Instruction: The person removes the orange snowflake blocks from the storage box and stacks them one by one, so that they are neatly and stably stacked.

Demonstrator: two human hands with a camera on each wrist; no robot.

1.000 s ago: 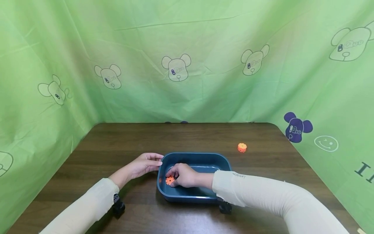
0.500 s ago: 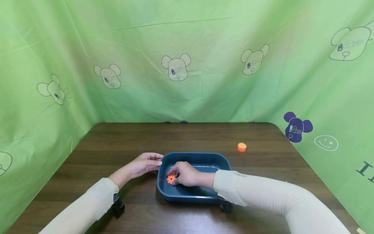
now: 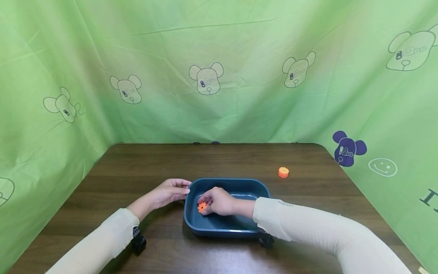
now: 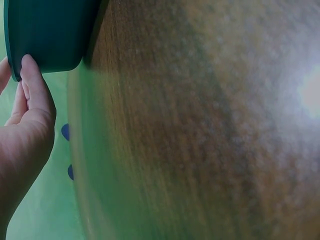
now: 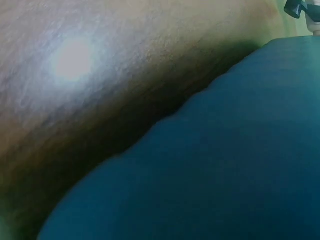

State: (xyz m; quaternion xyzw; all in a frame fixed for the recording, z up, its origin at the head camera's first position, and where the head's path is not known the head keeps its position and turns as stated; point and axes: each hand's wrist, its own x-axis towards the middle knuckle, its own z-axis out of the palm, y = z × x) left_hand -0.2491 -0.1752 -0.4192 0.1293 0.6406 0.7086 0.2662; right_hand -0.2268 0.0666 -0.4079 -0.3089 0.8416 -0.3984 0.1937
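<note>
A dark blue rectangular tub (image 3: 226,231) stands on the table. My left hand (image 3: 171,192) holds the tub's left end at the rim; in the left wrist view its digits lie on both sides of the rim, one flat on the outer wall. Down inside the tub, near its left end, my right hand (image 3: 219,202) pinches an orange notched disc (image 3: 202,207) between thumb and fingers. The disc faces the head camera, showing a small dark hole in its middle. In the right wrist view the tub's wall (image 5: 225,165) fills the lower right and my right hand is hidden.
A short stack of orange notched discs (image 3: 283,172) sits on the brown wooden table (image 3: 161,163), behind and to the right of the tub. A green curtain (image 3: 239,110) with printed bear heads hangs around the back and sides.
My right hand has shifted a little to the right and away from me, with the orange disc in its fingers. My left hand, the tub and the stack keep their places.
</note>
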